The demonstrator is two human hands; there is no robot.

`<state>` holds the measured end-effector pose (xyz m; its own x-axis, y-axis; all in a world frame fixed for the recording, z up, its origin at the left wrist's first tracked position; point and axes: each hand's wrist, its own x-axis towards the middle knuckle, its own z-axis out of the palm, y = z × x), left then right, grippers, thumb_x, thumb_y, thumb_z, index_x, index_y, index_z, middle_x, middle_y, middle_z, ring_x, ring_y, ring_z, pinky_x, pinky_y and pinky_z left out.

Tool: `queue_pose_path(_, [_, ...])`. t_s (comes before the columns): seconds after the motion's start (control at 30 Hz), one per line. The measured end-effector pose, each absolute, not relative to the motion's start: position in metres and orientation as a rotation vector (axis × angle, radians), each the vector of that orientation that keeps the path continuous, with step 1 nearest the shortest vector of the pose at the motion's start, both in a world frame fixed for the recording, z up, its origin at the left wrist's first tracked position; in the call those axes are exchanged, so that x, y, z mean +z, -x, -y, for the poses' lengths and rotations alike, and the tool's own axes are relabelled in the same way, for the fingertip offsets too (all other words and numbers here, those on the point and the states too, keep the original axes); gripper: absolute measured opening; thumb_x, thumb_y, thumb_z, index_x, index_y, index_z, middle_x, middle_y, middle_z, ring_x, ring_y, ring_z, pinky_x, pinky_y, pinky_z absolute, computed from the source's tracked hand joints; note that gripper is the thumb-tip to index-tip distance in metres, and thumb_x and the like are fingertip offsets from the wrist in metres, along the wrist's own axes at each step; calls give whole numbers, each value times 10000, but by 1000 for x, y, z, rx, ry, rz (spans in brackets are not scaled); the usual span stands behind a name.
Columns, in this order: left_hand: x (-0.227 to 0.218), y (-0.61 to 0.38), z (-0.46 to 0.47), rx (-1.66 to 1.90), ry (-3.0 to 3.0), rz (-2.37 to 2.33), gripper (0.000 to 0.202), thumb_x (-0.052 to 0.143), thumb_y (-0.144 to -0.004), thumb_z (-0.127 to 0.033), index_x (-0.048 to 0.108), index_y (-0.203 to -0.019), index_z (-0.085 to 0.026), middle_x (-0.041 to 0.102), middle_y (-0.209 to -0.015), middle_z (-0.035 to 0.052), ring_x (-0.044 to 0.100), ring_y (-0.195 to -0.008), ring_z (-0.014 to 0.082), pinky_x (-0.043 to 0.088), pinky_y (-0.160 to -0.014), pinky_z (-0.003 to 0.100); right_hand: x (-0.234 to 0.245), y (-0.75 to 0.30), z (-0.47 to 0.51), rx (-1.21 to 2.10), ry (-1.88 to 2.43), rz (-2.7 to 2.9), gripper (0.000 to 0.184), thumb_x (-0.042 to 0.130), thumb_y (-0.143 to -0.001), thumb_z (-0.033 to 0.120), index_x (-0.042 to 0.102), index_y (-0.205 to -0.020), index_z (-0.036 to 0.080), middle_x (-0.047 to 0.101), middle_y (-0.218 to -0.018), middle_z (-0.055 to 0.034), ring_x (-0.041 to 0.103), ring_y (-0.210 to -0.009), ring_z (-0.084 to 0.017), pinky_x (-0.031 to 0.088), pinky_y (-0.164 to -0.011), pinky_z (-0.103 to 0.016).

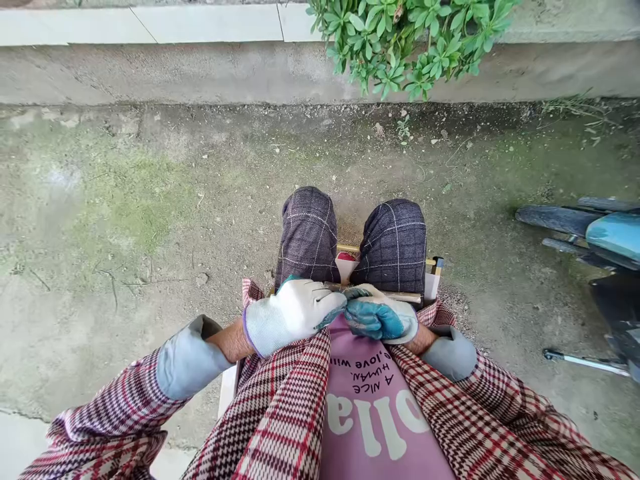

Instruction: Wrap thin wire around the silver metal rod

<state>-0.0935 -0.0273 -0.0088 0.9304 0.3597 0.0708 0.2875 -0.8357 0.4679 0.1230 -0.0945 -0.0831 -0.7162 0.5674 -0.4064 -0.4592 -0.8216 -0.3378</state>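
Observation:
Both my hands wear white knit gloves with teal-coated palms and meet over my lap. My left hand is back up, its fingers close together and bent, their tips against my right hand. My right hand is turned so its curled teal fingers show, closed toward the left. Whatever may lie between the fingers is hidden. Just beyond the gloves a thin brownish rod crosses my lap; the gloves partly cover it, and I cannot tell if either hand grips it.
Past my knees stretches bare, mossy ground up to a low concrete ledge. A leafy green bush hangs over the ledge. At the right stands a wheeled vehicle with a light blue fender. Gold frame bars show between my knees.

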Motion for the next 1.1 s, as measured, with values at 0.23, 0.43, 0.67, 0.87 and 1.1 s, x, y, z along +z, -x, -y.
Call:
queue_pose_path(0.23, [-14, 89, 33, 413, -2899, -382, 160, 530, -946, -41, 657, -1031, -89, 656, -701, 25, 619, -602, 175, 480, -547, 312, -88, -123, 97, 2507, 597, 201, 366, 716, -875, 317, 464, -632, 211, 308, -412, 111, 210, -329, -53, 203, -302, -179])
queue_pose_path(0.43, [-10, 83, 20, 596, -3050, -120, 99, 571, -955, -101, 662, -996, -96, 633, -671, 27, 590, -575, 155, 446, -509, 304, -94, -114, 102, 2547, 388, 140, 559, 699, -851, 392, 334, -461, 229, 227, -319, 101, 175, -254, -51, 202, -265, -195])
queue_pose_path(0.67, [-40, 83, 21, 480, -2809, -485, 159, 493, -992, -118, 647, -1025, -93, 656, -709, 34, 608, -595, 167, 489, -544, 312, -83, -127, 92, 2268, 894, 392, 296, 728, -874, 372, 588, -702, 177, 453, -473, 71, 321, -372, -61, 258, -338, -184])
queue_pose_path(0.87, [-49, 81, 32, 385, -2688, -528, 227, 460, -1013, -153, 681, -1034, -105, 703, -756, 60, 653, -650, 185, 508, -611, 319, -76, -128, 85, 2264, 1156, 634, 338, 720, -806, 492, 634, -754, 169, 422, -490, 75, 300, -392, -66, 249, -349, -210])
queue_pose_path(1.1, [-42, 89, 25, 102, -2259, -1069, 226, 536, -970, -270, 721, -1053, -172, 775, -902, 72, 713, -770, 185, 532, -715, 278, -71, -192, 57, 1339, 1754, 1479, 229, 620, -956, 336, 736, -1105, 206, 771, -1097, -75, 712, -942, -204, 575, -827, -333])
